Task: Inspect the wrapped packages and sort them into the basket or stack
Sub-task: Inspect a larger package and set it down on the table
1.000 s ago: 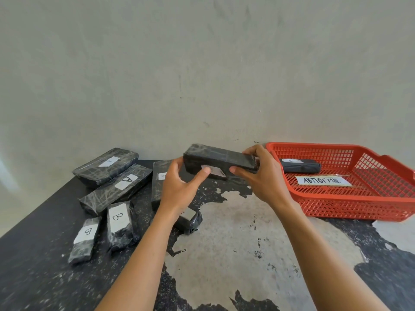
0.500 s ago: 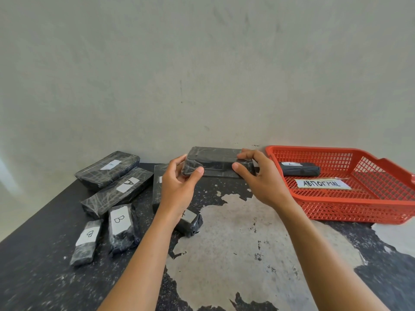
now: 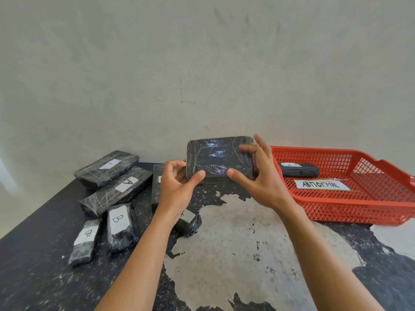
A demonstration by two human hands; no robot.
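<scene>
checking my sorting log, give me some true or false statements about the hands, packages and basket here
The left hand and right hand both grip the held package, raised off the table. True.
The red basket is empty. False: one black package and a paper label lie inside.
The basket sits to the person's left. False: it is on the right.
The A package and B package lie on the left. True.
</scene>
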